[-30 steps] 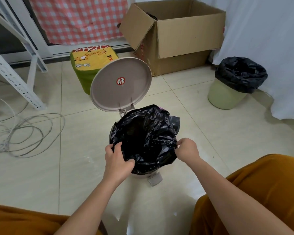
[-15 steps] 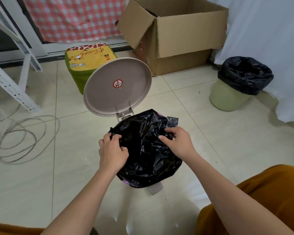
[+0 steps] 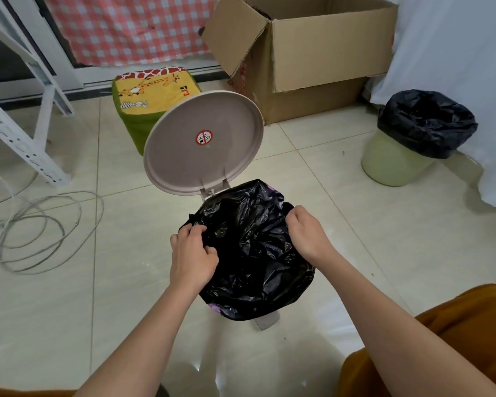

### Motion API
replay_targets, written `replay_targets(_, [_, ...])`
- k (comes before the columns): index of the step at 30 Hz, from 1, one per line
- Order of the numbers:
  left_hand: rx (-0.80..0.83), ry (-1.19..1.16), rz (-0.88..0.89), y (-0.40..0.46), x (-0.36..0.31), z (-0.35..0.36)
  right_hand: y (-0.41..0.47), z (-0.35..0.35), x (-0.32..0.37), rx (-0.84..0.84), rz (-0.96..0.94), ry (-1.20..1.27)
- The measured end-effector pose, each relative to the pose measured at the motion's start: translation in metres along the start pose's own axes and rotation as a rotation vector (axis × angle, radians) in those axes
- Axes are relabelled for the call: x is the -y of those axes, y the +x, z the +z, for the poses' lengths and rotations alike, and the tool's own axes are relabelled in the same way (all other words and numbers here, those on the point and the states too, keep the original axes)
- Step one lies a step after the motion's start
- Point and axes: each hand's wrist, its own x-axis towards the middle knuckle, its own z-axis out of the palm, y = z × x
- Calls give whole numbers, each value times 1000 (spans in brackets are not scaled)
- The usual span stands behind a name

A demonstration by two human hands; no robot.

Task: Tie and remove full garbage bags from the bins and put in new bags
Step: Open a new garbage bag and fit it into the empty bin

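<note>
Gathering black bag point(image 3: 255, 253) rim at pedal bin, lid point(image 3: 204, 141) up; left hand point(image 3: 191, 253), right hand point(image 3: 307, 233) each pinching plastic. Next, likely: drawing edges together, knotting.

Single head-worn wide-angle view, which looked forward and steeply down from close above a pedal bin point(image 3: 265, 320) at frame centre. Both forearms entered from the lower edge; a cardboard box point(image 3: 312, 50) filled the upper right.

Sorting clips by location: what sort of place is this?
Probably a home utility or storage corner: tiled floor, an open cardboard box, a white metal rack, loose cable coils and two lined bins.
</note>
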Motion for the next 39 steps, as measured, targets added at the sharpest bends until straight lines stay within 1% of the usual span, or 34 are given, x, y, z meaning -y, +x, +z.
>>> replay_targets(3, [1, -3, 4, 0, 0, 0, 2, -3, -2, -15, 67, 132])
replay_targets(8, [2, -2, 19, -1, 1, -1, 5, -7, -9, 30, 44, 154])
replay_targets(11, [3, -1, 19, -1, 1, -2, 5, -7, -8, 39, 75, 134])
replay_targets(14, [4, -1, 26, -2, 0, -2, 3, -5, -7, 104, 120, 13])
replay_targets(17, [8, 2, 28, -4, 1, -3, 3, 0, -9, 157, 146, 51])
replay_targets(20, [-3, -9, 47, -3, 2, -3, 5, 0, -10, 85, 92, 54])
replay_targets(22, [-3, -17, 53, -2, 2, -3, 7, -3, -10, 30, 66, 117])
replay_targets(26, [15, -39, 60, 3, 3, -2, 13, -9, -14, -129, 118, 159])
replay_targets(29, [35, -84, 48, 9, 5, -3, 21, -13, -23, -228, 198, 159])
replay_targets(32, [57, -125, 26, 15, 7, -4, 28, -14, -27, -215, 227, 239])
replay_targets(36, [77, -168, 22, 21, 7, -3, 37, -14, -22, -181, 111, 271])
replay_targets(39, [90, -189, 15, 24, 8, -1, 47, -15, -23, -148, 122, 301])
